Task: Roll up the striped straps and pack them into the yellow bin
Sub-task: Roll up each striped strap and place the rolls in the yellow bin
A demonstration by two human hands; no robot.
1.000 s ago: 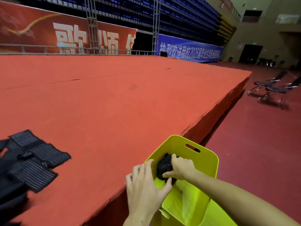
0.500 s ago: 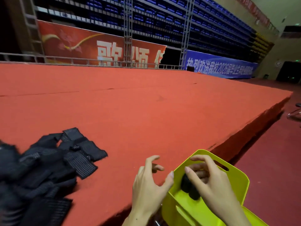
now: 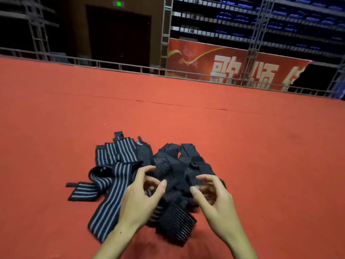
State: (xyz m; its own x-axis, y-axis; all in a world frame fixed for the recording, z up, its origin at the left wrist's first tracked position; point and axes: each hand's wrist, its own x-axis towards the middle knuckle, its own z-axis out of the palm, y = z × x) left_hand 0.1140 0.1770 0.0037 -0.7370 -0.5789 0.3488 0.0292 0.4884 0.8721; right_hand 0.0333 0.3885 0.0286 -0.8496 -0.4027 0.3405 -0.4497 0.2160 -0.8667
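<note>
Striped straps (image 3: 119, 176) lie in a loose heap on the red surface (image 3: 261, 146), low centre of view; broad-striped ones at 9 o'clock of the heap, darker fine-striped ones at 3. Left hand (image 3: 141, 199) hovers over the heap's middle, fingers (image 3: 144, 170) curled, thumb & forefinger narrowly apart, nothing plainly gripped. Right hand (image 3: 214, 199) at 3 o'clock of it, fingers curled over the dark straps; contact can't tell, blurred. Railing (image 3: 112, 64) & red banner (image 3: 233, 68) at 12, beyond the surface's far edge.

loose heap of black grey-striped straps (image 3: 119, 165), unrolled, on red carpet (image 3: 261, 146)
</note>
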